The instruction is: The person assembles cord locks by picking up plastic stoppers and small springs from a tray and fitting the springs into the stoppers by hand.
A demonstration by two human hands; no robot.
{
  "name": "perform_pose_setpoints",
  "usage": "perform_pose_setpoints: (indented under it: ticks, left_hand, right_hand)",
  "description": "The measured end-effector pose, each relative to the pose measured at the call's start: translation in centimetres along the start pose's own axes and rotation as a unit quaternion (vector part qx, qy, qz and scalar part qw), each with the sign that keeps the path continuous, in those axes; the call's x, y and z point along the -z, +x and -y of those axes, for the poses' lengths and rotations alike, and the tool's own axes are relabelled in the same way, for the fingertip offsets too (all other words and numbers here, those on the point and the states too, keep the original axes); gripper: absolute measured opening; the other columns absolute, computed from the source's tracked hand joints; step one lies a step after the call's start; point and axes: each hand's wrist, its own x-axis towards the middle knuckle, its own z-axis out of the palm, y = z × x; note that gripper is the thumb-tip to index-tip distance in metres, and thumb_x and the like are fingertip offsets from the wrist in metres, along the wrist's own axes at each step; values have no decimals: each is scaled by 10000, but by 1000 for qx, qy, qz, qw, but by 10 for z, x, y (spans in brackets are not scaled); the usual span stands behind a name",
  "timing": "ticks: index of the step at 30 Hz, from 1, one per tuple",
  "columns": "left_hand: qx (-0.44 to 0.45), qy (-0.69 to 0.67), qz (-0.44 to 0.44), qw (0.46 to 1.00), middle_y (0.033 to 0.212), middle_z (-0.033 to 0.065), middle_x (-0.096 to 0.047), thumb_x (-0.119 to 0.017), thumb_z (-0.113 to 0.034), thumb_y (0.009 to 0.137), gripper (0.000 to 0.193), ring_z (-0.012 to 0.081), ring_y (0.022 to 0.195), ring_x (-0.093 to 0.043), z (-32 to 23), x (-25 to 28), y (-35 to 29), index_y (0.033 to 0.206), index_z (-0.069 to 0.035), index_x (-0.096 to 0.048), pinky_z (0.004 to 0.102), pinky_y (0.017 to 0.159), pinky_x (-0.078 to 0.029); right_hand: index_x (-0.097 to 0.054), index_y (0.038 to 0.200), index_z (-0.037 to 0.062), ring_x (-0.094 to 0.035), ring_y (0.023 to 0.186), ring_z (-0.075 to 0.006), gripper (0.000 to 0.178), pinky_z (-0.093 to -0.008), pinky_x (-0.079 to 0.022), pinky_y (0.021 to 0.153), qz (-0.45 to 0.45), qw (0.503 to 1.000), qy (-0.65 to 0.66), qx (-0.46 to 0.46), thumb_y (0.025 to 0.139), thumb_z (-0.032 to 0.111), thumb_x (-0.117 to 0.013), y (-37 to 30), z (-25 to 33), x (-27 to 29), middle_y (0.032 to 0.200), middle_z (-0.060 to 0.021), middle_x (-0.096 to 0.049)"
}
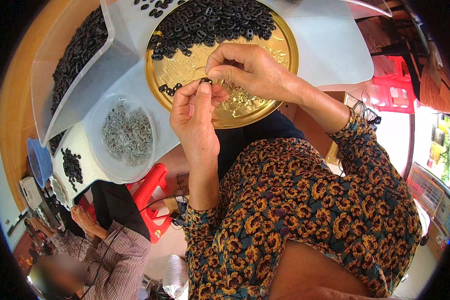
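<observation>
My left hand (197, 112) is closed, its thumb and fingertips pinching a small black two-hole piece (205, 80) over a round gold tray (172, 70). Just above it, my right hand (257, 67) has thumb and index finger pressed together close to that piece. Whatever the right fingertips grip is too small to make out. A heap of similar black pieces (215, 22) covers the tray's far side. Beside my left fingers lie a few more black pieces (170, 90). Thin shiny bits (242, 102) are scattered on the tray's near part, partly hidden by my hands.
Left of the tray stands a round clear tub (117, 174) of small grey pieces (127, 132). Beyond it is a large clear bin (92, 82) full of black pieces. A co-worker (110, 255) sits at the lower left, near a red stool (155, 200) and a blue basket (39, 159).
</observation>
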Motion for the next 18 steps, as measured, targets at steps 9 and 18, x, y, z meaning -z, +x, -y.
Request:
perform_pose_setpoints:
  ticks: [9,18]
  left_hand:
    - [-3,-1,10,1000,869,116,-665,-587,-74,939,125,172,745,-648,-3,-3,-2,1020,21,-588,298,713,-549]
    - [-5,4,5,1000,868,115,-665,-589,-78,940,132,170,748,-648,-2,-2,-2,1019,28,-587,296,707,-552]
  right_hand:
    - [-597,954,4,-498,718,-47,136,-220,-435,619,8,999,30,-19,942,140,-605,0,-1,-1,802,10,-561]
    - [-596,947,0,-507,729,-52,133,-223,-437,626,17,1000,8,-6,937,132,-609,0,2,-1,803,0,-574]
